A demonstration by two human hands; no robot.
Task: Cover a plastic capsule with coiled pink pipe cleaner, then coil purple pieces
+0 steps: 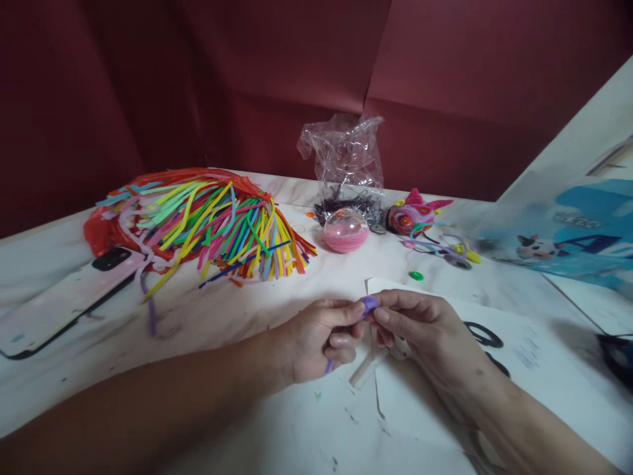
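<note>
A purple pipe cleaner (368, 305), coiled into a small tight bundle at its top, is pinched between both my hands. My left hand (329, 336) is closed, thumb against forefinger on the coil, and a purple tail pokes out below its curled fingers. From the other side, my right hand (430, 330) grips the coil with thumb and fingertips. Beneath them lies white paper (534, 369) with faint writing. Black loops (484, 334), like scissor handles, show partly behind my right hand. A pale stick (363, 371) lies just below the hands.
At the left, a red bag (99, 231) spills many-coloured pipe cleaners (247, 231) beside a phone (69, 297). Behind my hands stand a clear-topped pink ball (346, 231), a plastic bag (346, 152) and a pink horned figure (415, 214). A green piece (416, 276) lies nearer. Blue packaging (583, 224) is at right.
</note>
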